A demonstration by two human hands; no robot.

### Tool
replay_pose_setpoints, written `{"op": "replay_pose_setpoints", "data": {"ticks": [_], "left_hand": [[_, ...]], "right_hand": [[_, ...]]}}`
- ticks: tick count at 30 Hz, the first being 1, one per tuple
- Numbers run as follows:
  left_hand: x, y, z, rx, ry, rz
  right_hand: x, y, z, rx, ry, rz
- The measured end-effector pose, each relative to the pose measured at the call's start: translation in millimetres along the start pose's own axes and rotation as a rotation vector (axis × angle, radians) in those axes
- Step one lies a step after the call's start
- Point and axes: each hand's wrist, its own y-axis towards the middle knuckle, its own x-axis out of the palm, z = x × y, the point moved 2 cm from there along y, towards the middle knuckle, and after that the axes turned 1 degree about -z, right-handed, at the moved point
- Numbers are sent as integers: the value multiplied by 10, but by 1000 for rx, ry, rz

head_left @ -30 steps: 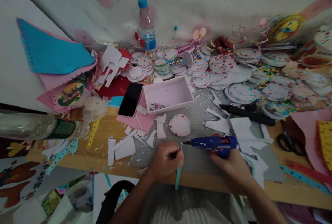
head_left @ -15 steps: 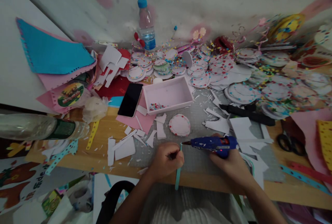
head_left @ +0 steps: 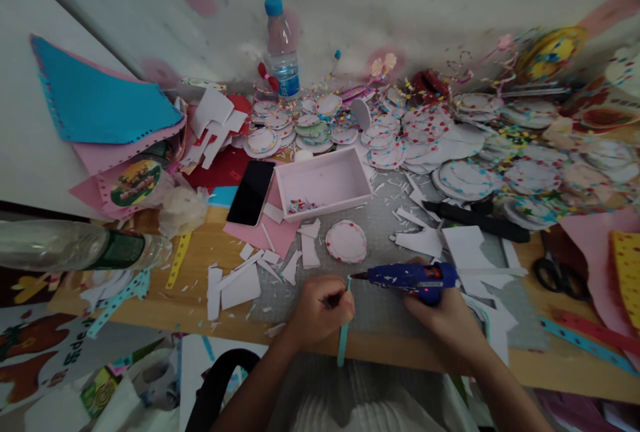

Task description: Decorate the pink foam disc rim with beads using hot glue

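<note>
My left hand (head_left: 323, 309) is closed in a pinch on a narrow turquoise strip (head_left: 343, 344), which hangs down past the table edge with its upper tip showing above the fingers. My right hand (head_left: 440, 315) grips a blue hot glue gun (head_left: 413, 276) with a small red light on its side. The gun's nozzle points left, right beside the strip's upper tip; whether they touch I cannot tell. Just beyond the hands lies a round white disc (head_left: 346, 241) with red dots around its rim, flat on the grey cutting mat (head_left: 377, 315).
Behind the disc stands a pink box (head_left: 325, 182) with small beads in one corner, beside a black phone (head_left: 251, 193). Paper scraps (head_left: 241, 287) litter the left. Decorated discs (head_left: 465, 180) are piled along the back near a water bottle (head_left: 283, 52). Scissors (head_left: 561, 277) lie at right.
</note>
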Motion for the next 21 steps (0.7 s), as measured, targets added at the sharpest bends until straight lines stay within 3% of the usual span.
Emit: {"op": "replay_pose_setpoints", "data": {"ticks": [21], "left_hand": [[9,-12,-21,7,23,5]], "right_hand": [[6,-8,80,-11,-14,-4]]}}
